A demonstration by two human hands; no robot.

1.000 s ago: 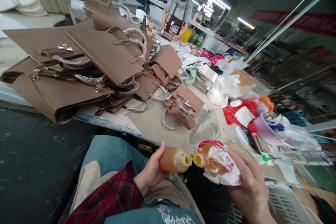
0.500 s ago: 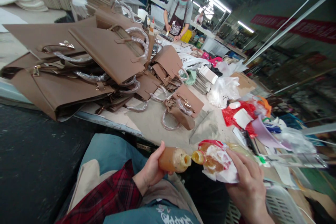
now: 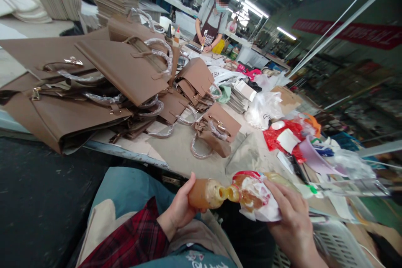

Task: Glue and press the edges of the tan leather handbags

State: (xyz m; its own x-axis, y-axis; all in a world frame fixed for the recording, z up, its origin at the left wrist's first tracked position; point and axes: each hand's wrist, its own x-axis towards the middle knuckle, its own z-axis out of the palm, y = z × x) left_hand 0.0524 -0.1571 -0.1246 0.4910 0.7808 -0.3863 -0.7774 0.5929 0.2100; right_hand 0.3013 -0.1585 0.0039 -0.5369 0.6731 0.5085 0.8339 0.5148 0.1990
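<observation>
My left hand [image 3: 180, 205] is wrapped round a small amber bottle [image 3: 202, 194], tilted on its side with its open neck facing right. In my right hand [image 3: 292, 213] is a larger bottle [image 3: 251, 190] with a torn red and white label, its yellowish neck pointing left. The two open mouths meet or overlap slightly; whether liquid passes between them I cannot tell. Both bottles are above my lap, in front of the table edge. Beyond them on the table lies a small brown handbag [image 3: 216, 127] with plastic-wrapped handles.
A pile of brown handbags [image 3: 122, 67] covers the table's left side. To the right are a red plastic bag [image 3: 278, 136], a lilac basin [image 3: 310, 155] and clear plastic bags. A pale plastic basket [image 3: 341, 238] stands low at right. Across the table a person in an apron [image 3: 210, 29] works.
The right-hand bottle has moved left, closing the small gap between the two necks. The left-hand bottle stays nearly in place. The whole view has shifted slightly.
</observation>
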